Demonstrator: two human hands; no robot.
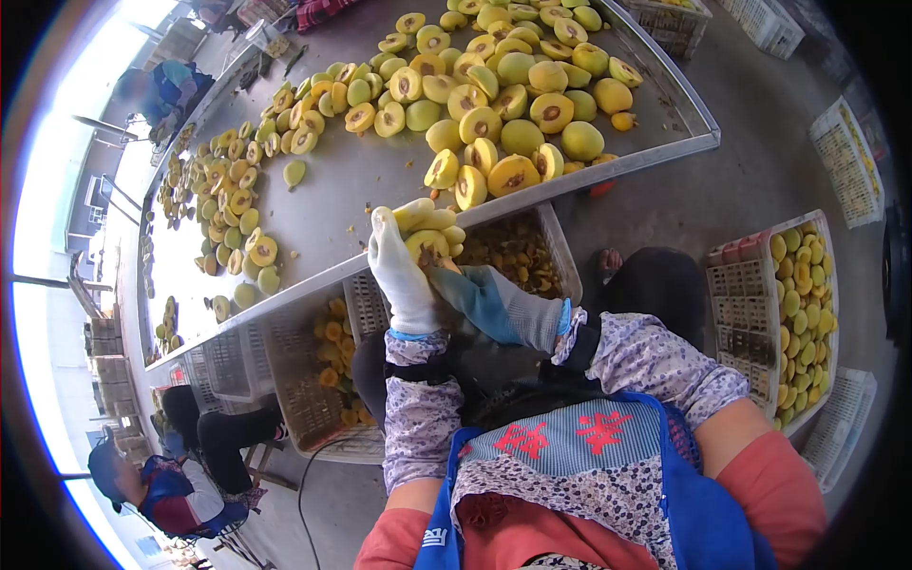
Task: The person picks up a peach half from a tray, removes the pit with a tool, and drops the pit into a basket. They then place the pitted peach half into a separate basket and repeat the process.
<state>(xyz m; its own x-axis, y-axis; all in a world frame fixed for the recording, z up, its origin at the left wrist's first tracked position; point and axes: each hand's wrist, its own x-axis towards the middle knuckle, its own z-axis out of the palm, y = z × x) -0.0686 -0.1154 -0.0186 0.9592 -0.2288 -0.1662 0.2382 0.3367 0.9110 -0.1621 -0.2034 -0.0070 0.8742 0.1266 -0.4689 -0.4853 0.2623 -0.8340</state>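
My left hand (404, 271), in a white glove with yellow-stained fingers, is closed around a halved yellow peach (427, 245), cut face toward me. My right hand (484, 302), in a blue-and-grey glove, is curled against the peach's lower edge. Its fingertips meet the brown pit area, and whatever they grip is hidden. Both hands are just off the near edge of a metal table (332, 199). On that table lies a large heap of peach halves (480, 123), many with pits showing.
Below the table edge stand a crate of pits and scraps (560, 252) and a crate with peach pieces (304, 380). To my right is a crate full of peach halves (760, 323). Another person (180, 494) sits at the lower left. A dark cable (302, 494) runs along the floor.
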